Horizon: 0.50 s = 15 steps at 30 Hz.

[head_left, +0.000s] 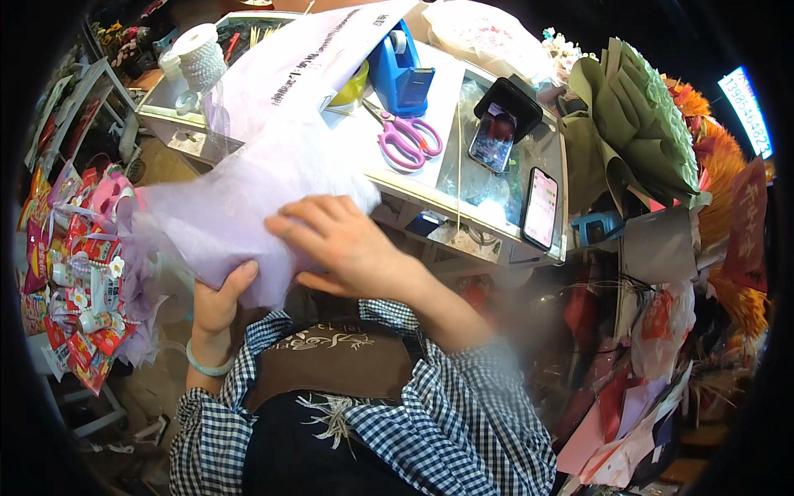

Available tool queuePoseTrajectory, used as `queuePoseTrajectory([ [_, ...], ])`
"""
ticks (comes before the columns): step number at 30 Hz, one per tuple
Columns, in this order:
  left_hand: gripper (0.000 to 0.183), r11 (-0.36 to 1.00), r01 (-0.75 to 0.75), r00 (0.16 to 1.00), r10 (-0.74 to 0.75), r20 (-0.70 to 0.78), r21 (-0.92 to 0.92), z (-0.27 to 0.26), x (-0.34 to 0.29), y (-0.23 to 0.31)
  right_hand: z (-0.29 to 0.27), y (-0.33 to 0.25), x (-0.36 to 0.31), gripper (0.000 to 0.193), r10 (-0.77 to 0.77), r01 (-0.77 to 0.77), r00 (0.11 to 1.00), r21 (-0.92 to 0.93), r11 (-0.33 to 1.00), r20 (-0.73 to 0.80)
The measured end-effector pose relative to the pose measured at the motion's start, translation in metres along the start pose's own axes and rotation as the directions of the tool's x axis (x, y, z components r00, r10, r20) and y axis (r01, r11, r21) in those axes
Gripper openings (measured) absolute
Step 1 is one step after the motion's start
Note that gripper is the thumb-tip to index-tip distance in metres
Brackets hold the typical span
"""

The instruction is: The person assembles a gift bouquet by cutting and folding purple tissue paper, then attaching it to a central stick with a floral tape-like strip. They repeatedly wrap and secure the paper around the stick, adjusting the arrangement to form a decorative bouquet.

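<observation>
Snack bouquet, one, lilac-wrapped, is lying crosswise above the person's lap, its head of snack packets facing left and its wrapped body slanting right toward the counter. Wrap: thin, sheer, soft-looking; probably creasing readily under the fingers and somewhat slippery. Weight: apparently gathering at the left end, where small packets, beads and daisy trims are crowding together, so the piece is likely wanting to tip that way. Fragile points: ruffled lilac edging and the trims, probably easily crushed. Best hold: around the wrapped body close behind the head, palm underneath, leaving the ruffles free. Left hand, with bangle at the wrist, is grasping the wrap from the near side, thumb uppermost, other fingers hidden. Right hand is resting on the wrap farther right, fingers loosely bent; whether it is pinching a fold, one cannot tell. Beyond, on the glass counter: scissors with purple handles are lying near a blue tape dispenser; white cord spool is standing far left; phone is lying at the right end. Farther right, an olive-wrapped bouquet is standing.
</observation>
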<state>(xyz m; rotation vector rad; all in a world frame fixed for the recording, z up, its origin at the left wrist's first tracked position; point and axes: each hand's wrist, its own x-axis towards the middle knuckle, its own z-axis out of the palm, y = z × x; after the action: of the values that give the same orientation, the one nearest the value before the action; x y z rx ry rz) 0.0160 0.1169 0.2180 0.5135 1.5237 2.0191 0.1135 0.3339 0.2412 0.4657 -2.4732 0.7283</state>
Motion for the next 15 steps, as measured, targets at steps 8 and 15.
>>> queuePoseTrajectory([
  [8,0.087,0.996,-0.086,0.996,0.086,-0.038,-0.017,0.019,-0.001,0.01,0.013,-0.017,0.0,0.027,0.322,-0.212,0.922,0.415,0.885,-0.217],
  [15,0.07,0.993,-0.09,0.96,0.066,0.273,0.076,0.045,-0.001,-0.032,0.024,-0.014,-0.002,0.019,0.48,-0.321,0.83,0.462,0.827,-0.284],
])
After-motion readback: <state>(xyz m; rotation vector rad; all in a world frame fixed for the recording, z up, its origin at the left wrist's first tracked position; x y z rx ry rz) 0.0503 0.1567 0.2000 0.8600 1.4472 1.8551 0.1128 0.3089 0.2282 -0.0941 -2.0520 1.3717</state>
